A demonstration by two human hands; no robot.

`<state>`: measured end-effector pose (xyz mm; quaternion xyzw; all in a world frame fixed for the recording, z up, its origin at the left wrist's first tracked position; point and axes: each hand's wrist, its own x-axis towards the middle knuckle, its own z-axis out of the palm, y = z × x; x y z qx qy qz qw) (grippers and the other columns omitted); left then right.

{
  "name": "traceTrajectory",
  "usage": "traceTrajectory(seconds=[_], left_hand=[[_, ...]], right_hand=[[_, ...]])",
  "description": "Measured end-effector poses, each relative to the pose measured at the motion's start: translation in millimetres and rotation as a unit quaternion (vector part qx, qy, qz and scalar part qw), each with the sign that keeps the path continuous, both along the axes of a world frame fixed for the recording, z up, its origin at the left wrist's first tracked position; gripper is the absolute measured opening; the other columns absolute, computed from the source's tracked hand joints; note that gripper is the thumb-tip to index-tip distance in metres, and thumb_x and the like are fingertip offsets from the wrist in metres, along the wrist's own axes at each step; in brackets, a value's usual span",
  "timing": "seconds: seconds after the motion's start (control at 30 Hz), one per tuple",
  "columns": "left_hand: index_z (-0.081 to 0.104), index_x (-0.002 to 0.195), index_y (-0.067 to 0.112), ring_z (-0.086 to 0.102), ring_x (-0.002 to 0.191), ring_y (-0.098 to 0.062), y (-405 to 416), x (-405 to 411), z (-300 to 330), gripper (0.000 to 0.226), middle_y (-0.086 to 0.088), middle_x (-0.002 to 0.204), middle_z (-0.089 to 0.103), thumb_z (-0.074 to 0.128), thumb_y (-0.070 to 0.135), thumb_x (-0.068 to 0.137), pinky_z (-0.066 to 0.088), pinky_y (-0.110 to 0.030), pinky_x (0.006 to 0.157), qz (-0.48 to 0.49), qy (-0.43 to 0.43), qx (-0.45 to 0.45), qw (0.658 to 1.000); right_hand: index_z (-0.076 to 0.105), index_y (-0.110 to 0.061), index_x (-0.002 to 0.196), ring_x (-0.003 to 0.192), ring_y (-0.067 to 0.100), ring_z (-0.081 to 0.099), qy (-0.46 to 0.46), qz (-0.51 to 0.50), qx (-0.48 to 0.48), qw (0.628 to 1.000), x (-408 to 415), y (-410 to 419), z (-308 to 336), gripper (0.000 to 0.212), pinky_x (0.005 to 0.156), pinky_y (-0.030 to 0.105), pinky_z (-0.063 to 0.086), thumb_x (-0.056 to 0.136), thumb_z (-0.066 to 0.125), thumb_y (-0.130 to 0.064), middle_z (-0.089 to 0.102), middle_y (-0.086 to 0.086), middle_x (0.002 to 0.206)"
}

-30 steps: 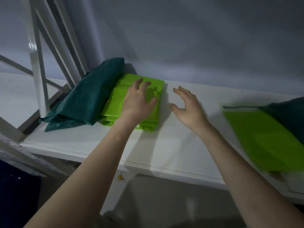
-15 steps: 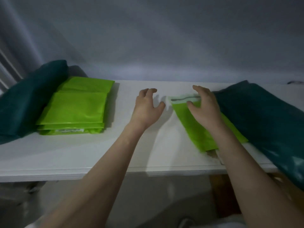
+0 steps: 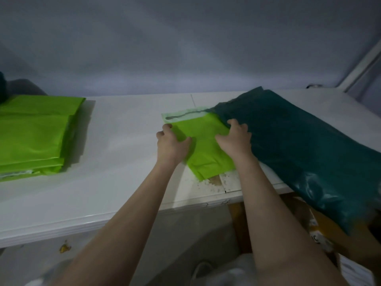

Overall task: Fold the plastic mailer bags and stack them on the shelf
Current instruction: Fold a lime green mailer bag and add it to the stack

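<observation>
Shelf [image 3: 123, 153]: white board, running left to right across the view; front edge chipped and speckled at 5 o'clock, near the mailer's lower corner.

Mailer [image 3: 204, 145]: lime green plastic bag, flat on the shelf at centre, unfolded. Pale adhesive flap with a dark strip at its far end, 12 o'clock side. Its right edge lies under the dark bag; its near corner reaches the chipped patch.

Left hand [image 3: 171, 145]: at the mailer's left edge, 9 o'clock side. Fingers curled over that edge, thumb resting on the green surface; appears to be gripping the edge, though whether plastic is truly pinched cannot be told.

Right hand [image 3: 235, 141]: at the mailer's right side, 3 o'clock, where it meets the dark bag. Fingers curled with tips at the dark bag's edge, thumb spread onto the green; whether it grasps the mailer or the dark bag cannot be told.

Stack [image 3: 35, 137]: folded lime mailers, several layers, on the shelf at 9 o'clock, well apart from the hands.

Dark bag [image 3: 309, 149]: large teal plastic bag at 3 o'clock, draped over the shelf and hanging past its front edge.

Boxes [image 3: 321, 234]: brown cardboard below the shelf at 4 o'clock, partly hidden by the dark bag.
</observation>
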<state>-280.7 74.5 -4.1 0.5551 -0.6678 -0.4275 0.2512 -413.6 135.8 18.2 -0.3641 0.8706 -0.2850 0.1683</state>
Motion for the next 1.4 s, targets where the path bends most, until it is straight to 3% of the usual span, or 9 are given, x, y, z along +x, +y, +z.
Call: traceTrajectory(seconds=[0.3, 0.4, 0.47, 0.57, 0.73, 0.9, 1.13, 1.33, 1.4], left_hand=[[0.046, 0.131, -0.007, 0.061, 0.108, -0.03, -24, 17, -1, 0.084, -0.021, 0.124, 0.057, 0.079, 0.029, 0.062, 0.052, -0.036, 0.09, 0.106, 0.187, 0.18, 0.96], [0.067, 0.104, 0.003, 0.063, 0.067, -0.014, -28, 30, 2, 0.032, -0.015, 0.083, 0.065, 0.072, 0.018, 0.076, 0.049, -0.02, 0.064, 0.096, 0.169, 0.133, 0.972], [0.07, 0.089, 0.011, 0.059, 0.069, -0.014, -32, 40, 8, 0.009, -0.006, 0.073, 0.061, 0.065, 0.016, 0.083, 0.046, -0.023, 0.067, 0.105, 0.147, 0.078, 0.98], [0.06, 0.068, 0.017, 0.052, 0.055, -0.003, -40, 58, 20, 0.021, -0.002, 0.066, 0.054, 0.054, 0.012, 0.088, 0.042, -0.018, 0.057, 0.099, 0.18, 0.007, 0.979], [0.061, 0.076, 0.024, 0.053, 0.067, -0.012, -43, 92, 46, 0.025, 0.004, 0.074, 0.058, 0.046, 0.015, 0.094, 0.045, -0.025, 0.063, 0.078, 0.262, -0.022, 0.962], [0.065, 0.089, 0.027, 0.064, 0.079, -0.007, -45, 127, 63, 0.017, 0.012, 0.085, 0.069, 0.05, 0.024, 0.096, 0.052, -0.029, 0.078, 0.039, 0.326, -0.032, 0.944], [0.065, 0.102, 0.019, 0.067, 0.091, -0.011, -51, 168, 64, 0.019, 0.001, 0.102, 0.071, 0.06, 0.032, 0.089, 0.054, -0.023, 0.08, 0.007, 0.332, 0.015, 0.943], [0.069, 0.092, 0.02, 0.068, 0.071, -0.006, -55, 183, 55, 0.011, 0.009, 0.081, 0.073, 0.063, 0.028, 0.087, 0.055, -0.022, 0.068, 0.019, 0.299, 0.017, 0.954], [0.067, 0.091, 0.017, 0.065, 0.061, -0.002, -58, 182, 52, 0.009, 0.011, 0.07, 0.071, 0.061, 0.023, 0.089, 0.054, -0.017, 0.057, 0.04, 0.299, 0.001, 0.953]], right_hand=[[0.039, -0.01, 0.128, 0.107, 0.03, 0.051, -0.104, 0.002, -0.029, 0.994, 6, -8, -1, 0.049, 0.091, 0.04, 0.046, 0.082, 0.054, -0.016, 0.046, 0.013, 0.124], [0.04, -0.011, 0.127, 0.097, 0.022, 0.052, -0.124, 0.026, -0.031, 0.991, 12, -11, 2, 0.047, 0.087, 0.036, 0.047, 0.083, 0.055, -0.016, 0.051, 0.006, 0.111], [0.043, -0.011, 0.124, 0.089, 0.017, 0.05, -0.143, 0.037, -0.042, 0.988, 18, -15, 5, 0.043, 0.082, 0.032, 0.044, 0.084, 0.056, -0.017, 0.048, -0.002, 0.096], [0.049, -0.014, 0.1, 0.074, 0.012, 0.053, -0.189, 0.042, -0.097, 0.976, 31, -21, 12, 0.021, 0.077, 0.031, 0.047, 0.082, 0.06, -0.015, 0.048, -0.007, 0.08], [0.068, -0.004, 0.091, 0.082, 0.024, 0.065, -0.268, 0.038, -0.191, 0.943, 56, -36, 23, 0.02, 0.075, 0.032, 0.051, 0.082, 0.067, -0.023, 0.068, 0.01, 0.088], [0.063, -0.012, 0.068, 0.078, 0.024, 0.063, -0.307, 0.088, -0.238, 0.917, 70, -44, 34, 0.013, 0.073, 0.033, 0.047, 0.08, 0.069, -0.012, 0.067, 0.013, 0.082], [0.07, -0.014, 0.088, 0.088, 0.021, 0.07, -0.369, 0.127, -0.321, 0.863, 99, -53, 44, 0.01, 0.08, 0.032, 0.056, 0.078, 0.07, -0.012, 0.073, 0.005, 0.093], [0.067, -0.01, 0.086, 0.074, 0.015, 0.067, -0.334, 0.096, -0.356, 0.868, 118, -64, 40, 0.005, 0.071, 0.027, 0.053, 0.081, 0.069, -0.008, 0.073, 0.002, 0.083], [0.063, -0.012, 0.082, 0.076, 0.018, 0.064, -0.223, 0.096, -0.347, 0.906, 120, -67, 33, 0.007, 0.07, 0.03, 0.049, 0.084, 0.068, -0.016, 0.071, 0.011, 0.086]])
